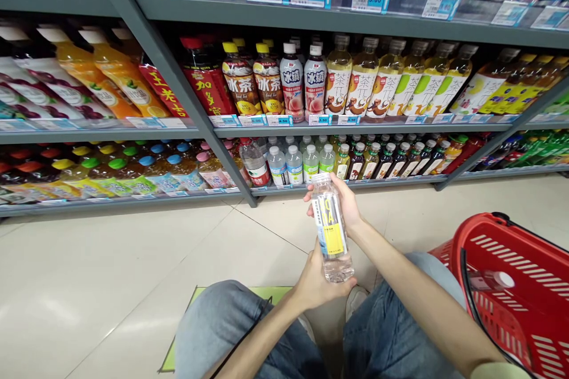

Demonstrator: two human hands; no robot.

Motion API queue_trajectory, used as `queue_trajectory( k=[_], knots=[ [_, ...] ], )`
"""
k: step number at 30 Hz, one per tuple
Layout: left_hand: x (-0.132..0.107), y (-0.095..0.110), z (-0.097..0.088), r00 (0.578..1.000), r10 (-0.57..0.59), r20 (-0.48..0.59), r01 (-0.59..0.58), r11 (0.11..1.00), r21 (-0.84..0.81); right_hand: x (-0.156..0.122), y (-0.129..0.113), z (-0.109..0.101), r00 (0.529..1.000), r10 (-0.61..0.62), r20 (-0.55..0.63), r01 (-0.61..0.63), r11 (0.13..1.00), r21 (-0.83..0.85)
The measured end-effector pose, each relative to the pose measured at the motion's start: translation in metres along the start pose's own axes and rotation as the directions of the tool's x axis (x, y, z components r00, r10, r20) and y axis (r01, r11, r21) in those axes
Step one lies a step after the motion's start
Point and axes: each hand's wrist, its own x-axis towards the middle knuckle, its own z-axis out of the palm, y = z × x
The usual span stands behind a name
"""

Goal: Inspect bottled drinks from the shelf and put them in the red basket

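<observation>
A clear plastic water bottle [332, 231] with a yellow, white and black label is held up in front of my knees, tilted slightly. My left hand [316, 281] supports it from below, the thumb along its side and the fingers near the base. Around the neck and upper back, my right hand [345, 204] is wrapped, its fingertips showing left of the cap. Just beyond the bottle's cap, similar pale bottles [311, 164] with white caps stand on the bottom shelf.
A red basket [528, 249] on my right contains a white-capped bottle [493, 279]. Grey shelves [284, 130] packed with tea and juice bottles [338, 83] span the front. Pale floor tiles [111, 272] lie left of my knees, beside a green mat [191, 302].
</observation>
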Motion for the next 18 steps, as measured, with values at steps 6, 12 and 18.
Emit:
queue_trajectory(
  k=[6, 12, 18],
  knots=[
    [0.0007, -0.0003, -0.0001, 1.000, -0.002, 0.001, 0.002, 1.000, -0.008, 0.0000, 0.0002, 0.0001, 1.000, -0.005, 0.003, 0.005, 1.000, -0.005],
    [-0.0001, -0.0018, 0.0003, 1.000, -0.016, 0.007, 0.017, 0.999, -0.047, 0.0003, 0.0002, -0.0002, 1.000, -0.011, 0.005, 0.011, 1.000, -0.009],
    [-0.0007, -0.0048, 0.0000, 1.000, -0.016, 0.016, 0.018, 0.997, -0.073, 0.0013, 0.0013, -0.0020, 1.000, -0.005, 0.013, 0.005, 1.000, -0.005]
  ],
)
